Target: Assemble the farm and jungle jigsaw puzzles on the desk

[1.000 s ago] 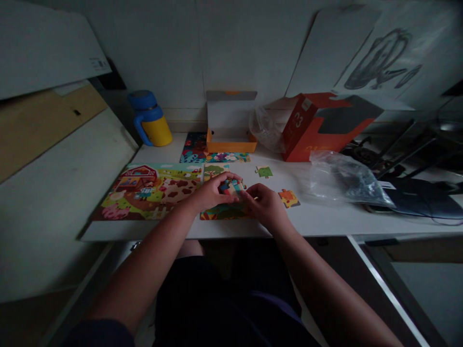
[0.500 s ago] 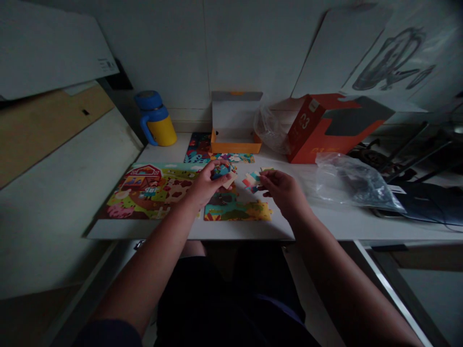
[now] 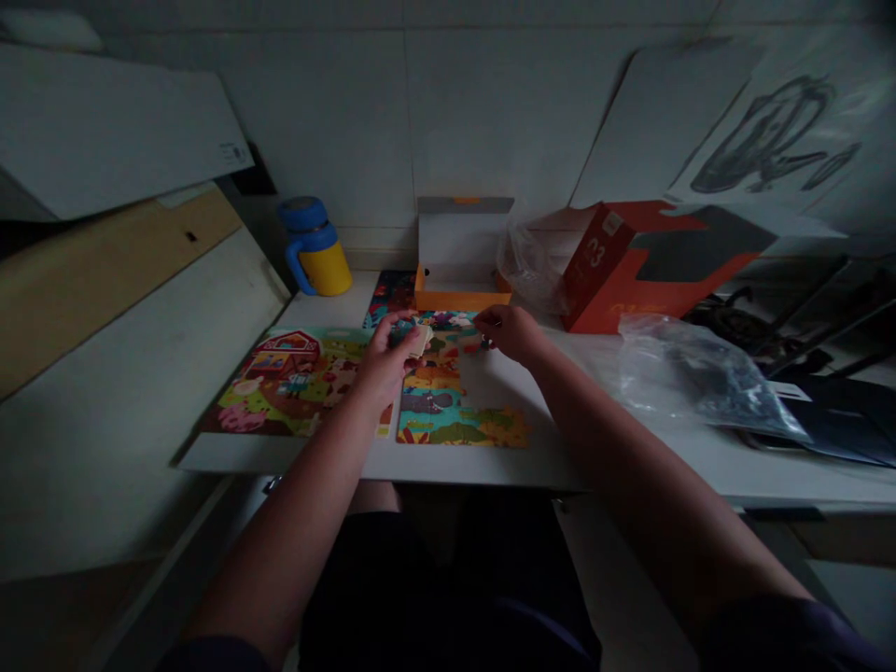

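Squaring the blurred jigsaw piece pinched by the right hand with the part-built animal jigsaw below frame centre before pressing seems best, the left hand gripping a stack of pieces.

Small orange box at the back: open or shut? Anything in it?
Open: the box's lid stands raised, pale inside showing. Contents: cannot tell, front wall hides the bottom.
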Demonstrator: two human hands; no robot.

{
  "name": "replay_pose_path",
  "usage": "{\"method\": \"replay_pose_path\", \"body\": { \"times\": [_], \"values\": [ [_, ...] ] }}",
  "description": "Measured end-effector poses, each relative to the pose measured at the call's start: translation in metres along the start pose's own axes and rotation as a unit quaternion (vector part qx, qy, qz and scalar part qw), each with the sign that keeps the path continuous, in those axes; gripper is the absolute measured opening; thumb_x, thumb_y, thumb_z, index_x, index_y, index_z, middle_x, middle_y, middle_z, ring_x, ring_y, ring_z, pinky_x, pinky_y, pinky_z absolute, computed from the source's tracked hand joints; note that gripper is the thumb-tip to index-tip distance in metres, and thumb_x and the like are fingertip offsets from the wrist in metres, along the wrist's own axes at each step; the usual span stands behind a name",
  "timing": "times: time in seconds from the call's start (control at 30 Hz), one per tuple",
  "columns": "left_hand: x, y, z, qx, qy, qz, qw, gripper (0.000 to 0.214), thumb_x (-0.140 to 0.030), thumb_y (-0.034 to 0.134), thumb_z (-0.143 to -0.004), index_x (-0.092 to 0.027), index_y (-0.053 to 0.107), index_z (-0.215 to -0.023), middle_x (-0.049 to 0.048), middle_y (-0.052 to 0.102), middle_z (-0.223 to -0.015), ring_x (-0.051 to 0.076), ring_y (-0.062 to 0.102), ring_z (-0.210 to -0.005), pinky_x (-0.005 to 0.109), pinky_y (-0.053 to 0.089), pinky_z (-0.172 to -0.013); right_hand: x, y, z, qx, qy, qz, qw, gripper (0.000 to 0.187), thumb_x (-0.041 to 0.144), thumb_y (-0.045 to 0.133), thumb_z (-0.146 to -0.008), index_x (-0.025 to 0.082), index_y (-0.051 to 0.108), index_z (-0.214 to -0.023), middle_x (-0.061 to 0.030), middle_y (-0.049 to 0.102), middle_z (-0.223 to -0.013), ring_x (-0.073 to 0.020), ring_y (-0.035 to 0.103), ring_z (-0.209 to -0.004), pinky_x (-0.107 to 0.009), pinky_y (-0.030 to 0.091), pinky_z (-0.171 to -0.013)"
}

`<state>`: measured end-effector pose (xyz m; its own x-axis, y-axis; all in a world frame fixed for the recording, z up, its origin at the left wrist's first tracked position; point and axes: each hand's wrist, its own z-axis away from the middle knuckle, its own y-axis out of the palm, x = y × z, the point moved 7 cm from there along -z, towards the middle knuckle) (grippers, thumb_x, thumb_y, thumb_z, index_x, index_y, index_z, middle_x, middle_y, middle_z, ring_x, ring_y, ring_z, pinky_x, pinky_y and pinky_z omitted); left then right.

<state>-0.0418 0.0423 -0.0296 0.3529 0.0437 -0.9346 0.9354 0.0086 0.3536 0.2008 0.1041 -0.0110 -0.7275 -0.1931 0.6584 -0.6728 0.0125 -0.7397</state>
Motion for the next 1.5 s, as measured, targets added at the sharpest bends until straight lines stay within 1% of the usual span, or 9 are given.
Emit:
{"method": "replay_pose_path", "body": {
  "times": [0.23, 0.37, 0.53, 0.7, 0.83, 1.0, 1.2, 1.4, 1.5],
  "values": [
    [0.003, 0.0, -0.002, -0.003, -0.018, -0.009, 1.0, 0.065, -0.045, 0.096, -0.073, -0.029, 0.062, -0.126, 0.0043, 0.074, -0.11, 0.019, 0.076, -0.084, 0.021, 0.056, -0.054, 0.0, 0.022, 0.003, 0.007, -0.014, 0.04, 0.999, 0.034, 0.026, 0.081, -0.087, 0.018, 0.079, -0.12, -0.0077, 0.081, -0.1, -0.0197, 0.07, -0.082, -0.028, 0.049, -0.075],
    [0.004, 0.003, -0.003, 0.001, -0.021, -0.021, 1.0, 0.063, -0.044, 0.095, -0.075, -0.028, 0.062, -0.127, 0.0053, 0.073, -0.111, 0.019, 0.076, -0.085, 0.02, 0.056, -0.055, 0.005, 0.022, 0.01, -0.005, -0.019, 0.093, 0.995, 0.033, 0.029, 0.079, -0.089, 0.017, 0.08, -0.12, -0.0123, 0.079, -0.117, -0.0229, 0.071, -0.095, -0.03, 0.049, -0.086],
    [0.0, 0.007, 0.001, 0.003, -0.021, -0.025, 0.999, 0.061, -0.042, 0.095, -0.074, -0.027, 0.063, -0.124, 0.0047, 0.073, -0.11, 0.018, 0.074, -0.082, 0.021, 0.057, -0.054, 0.007, 0.023, 0.012, -0.016, 0.022, 0.124, 0.992, 0.034, 0.032, 0.078, -0.092, 0.015, 0.078, -0.121, -0.0137, 0.078, -0.116, -0.0242, 0.071, -0.1, -0.029, 0.049, -0.087],
    [-0.003, 0.008, -0.001, 0.002, -0.052, -0.008, 0.999, 0.056, -0.034, 0.092, -0.075, -0.025, 0.064, -0.122, 0.005, 0.074, -0.108, 0.018, 0.076, -0.079, 0.023, 0.06, -0.059, 0.014, 0.024, 0.013, -0.018, 0.011, 0.136, 0.99, 0.036, 0.033, 0.077, -0.093, 0.011, 0.079, -0.121, -0.0178, 0.076, -0.12, -0.0264, 0.07, -0.106, -0.03, 0.049, -0.092],
    [-0.017, 0.011, -0.012, 0.006, -0.082, -0.006, 0.997, 0.048, -0.025, 0.081, -0.08, -0.023, 0.065, -0.126, 0.006, 0.076, -0.102, 0.019, 0.076, -0.077, 0.027, 0.061, -0.062, 0.023, 0.024, 0.014, 0.014, -0.023, 0.137, 0.99, 0.024, 0.03, 0.076, -0.094, 0.014, 0.083, -0.111, -0.0148, 0.078, -0.113, -0.0245, 0.07, -0.104, -0.027, 0.049, -0.091],
    [-0.035, 0.022, -0.035, 0.01, -0.044, 0.001, 0.999, 0.05, -0.019, 0.076, -0.081, -0.022, 0.064, -0.13, 0.0072, 0.077, -0.105, 0.019, 0.076, -0.078, 0.03, 0.063, -0.065, 0.03, 0.027, 0.015, 0.046, -0.056, 0.137, 0.988, 0.021, 0.023, 0.071, -0.096, 0.015, 0.083, -0.111, -0.0119, 0.077, -0.112, -0.0212, 0.07, -0.097, -0.026, 0.049, -0.087],
    [-0.007, 0.013, -0.054, -0.049, -0.02, 0.043, 0.998, 0.055, -0.023, 0.086, -0.076, -0.024, 0.06, -0.125, 0.005, 0.076, -0.107, 0.019, 0.076, -0.082, 0.031, 0.063, -0.068, 0.033, 0.033, 0.018, 0.057, -0.083, 0.141, 0.985, 0.022, 0.024, 0.067, -0.099, 0.017, 0.082, -0.115, -0.013, 0.073, -0.12, -0.0217, 0.069, -0.106, -0.025, 0.048, -0.095],
    [0.007, 0.007, -0.052, -0.026, -0.023, 0.026, 0.999, 0.054, -0.028, 0.093, -0.07, -0.019, 0.064, -0.114, 0.0066, 0.075, -0.106, 0.021, 0.075, -0.086, 0.028, 0.06, -0.064, 0.034, 0.036, 0.016, 0.052, -0.082, 0.14, 0.985, 0.022, 0.022, 0.064, -0.099, 0.016, 0.081, -0.112, -0.0145, 0.073, -0.12, -0.0229, 0.068, -0.107, -0.028, 0.048, -0.096],
    [0.007, 0.012, -0.045, -0.013, -0.025, 0.01, 1.0, 0.059, -0.028, 0.096, -0.069, -0.023, 0.062, -0.117, 0.0042, 0.075, -0.111, 0.022, 0.075, -0.092, 0.029, 0.061, -0.067, 0.036, 0.026, 0.017, -0.006, -0.084, 0.071, 0.994, 0.023, 0.026, 0.059, -0.104, 0.018, 0.078, -0.111, -0.0115, 0.076, -0.112, -0.021, 0.069, -0.1, -0.029, 0.049, -0.091]
  ]
}}
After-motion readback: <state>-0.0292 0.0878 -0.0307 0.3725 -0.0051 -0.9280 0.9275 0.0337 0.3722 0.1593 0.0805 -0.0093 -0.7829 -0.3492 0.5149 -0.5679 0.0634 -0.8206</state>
